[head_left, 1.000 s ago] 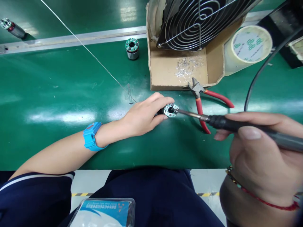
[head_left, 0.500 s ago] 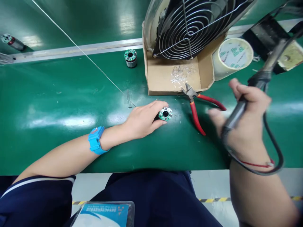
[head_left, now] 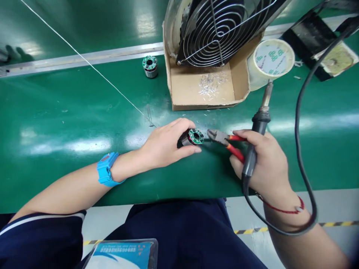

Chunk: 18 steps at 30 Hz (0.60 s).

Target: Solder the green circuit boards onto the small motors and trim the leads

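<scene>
Head view. The left forearm lies across the green worktop point(head_left: 70, 123) from lower left toward centre frame, with a blue wrist strap point(head_left: 106, 170) on the wrist. The left hand point(head_left: 165, 145) is closed around a round part point(head_left: 192, 137) at centre frame, thumb below and fingers over the top. The part is tipped on its side, with its green circuit-board face turned to the right.

The right hand point(head_left: 263, 164) enters from lower right and grips two tools at once. The red-handled side cutters point(head_left: 224, 140) point left, with their nose just at the board's right edge. The soldering iron point(head_left: 256, 134) is held across the palm, tip pointing up toward the tape roll point(head_left: 270, 59). Its black cord point(head_left: 300, 112) loops round the wrist.

Half a second ago the side cutters lay on the worktop below the cardboard box point(head_left: 202, 99), and the right hand held only the iron. The part then stood with its board facing up. One second ago the iron's tip was at the board.
</scene>
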Motion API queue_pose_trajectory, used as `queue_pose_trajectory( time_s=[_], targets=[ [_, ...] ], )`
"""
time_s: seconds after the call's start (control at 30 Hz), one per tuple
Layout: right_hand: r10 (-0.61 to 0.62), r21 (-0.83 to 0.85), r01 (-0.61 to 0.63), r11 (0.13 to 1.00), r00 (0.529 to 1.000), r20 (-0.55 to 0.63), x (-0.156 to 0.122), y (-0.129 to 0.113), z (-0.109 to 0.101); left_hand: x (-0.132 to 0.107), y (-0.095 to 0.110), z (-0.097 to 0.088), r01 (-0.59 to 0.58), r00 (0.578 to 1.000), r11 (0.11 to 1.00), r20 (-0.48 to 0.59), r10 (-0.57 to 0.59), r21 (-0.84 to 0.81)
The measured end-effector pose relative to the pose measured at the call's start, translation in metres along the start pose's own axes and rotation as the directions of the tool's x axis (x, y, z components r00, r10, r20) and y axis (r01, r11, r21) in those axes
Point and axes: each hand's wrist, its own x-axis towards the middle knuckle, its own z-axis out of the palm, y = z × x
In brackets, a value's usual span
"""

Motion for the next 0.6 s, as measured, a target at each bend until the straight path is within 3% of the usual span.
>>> queue_pose_trajectory(
  time_s=[0.1,0.27,0.4,0.5,0.6],
  targets=[
    [-0.132,0.023,0.131,0.991,0.99,0.04,0.003,-0.005,-0.007,-0.002,0.0,0.0,-0.035,0.999,0.999,-0.024,0.036,0.039],
    [-0.204,-0.087,0.214,0.973,0.972,0.12,0.01,-0.005,-0.018,-0.003,-0.002,0.002,-0.085,0.994,0.99,-0.061,0.092,0.117],
    [-0.276,-0.14,0.29,0.947,0.955,0.109,0.013,-0.005,-0.024,-0.004,-0.002,0.003,-0.1,0.989,0.986,-0.093,0.112,0.132],
    [-0.263,-0.142,0.269,0.952,0.963,0.064,0.015,-0.007,-0.025,-0.003,-0.002,0.003,-0.088,0.988,0.993,-0.116,0.097,0.081],
    [-0.17,-0.174,0.16,0.972,0.984,-0.044,0.021,-0.009,-0.021,-0.003,-0.003,0.002,-0.102,0.983,0.995,-0.155,0.102,0.008]
  ],
)
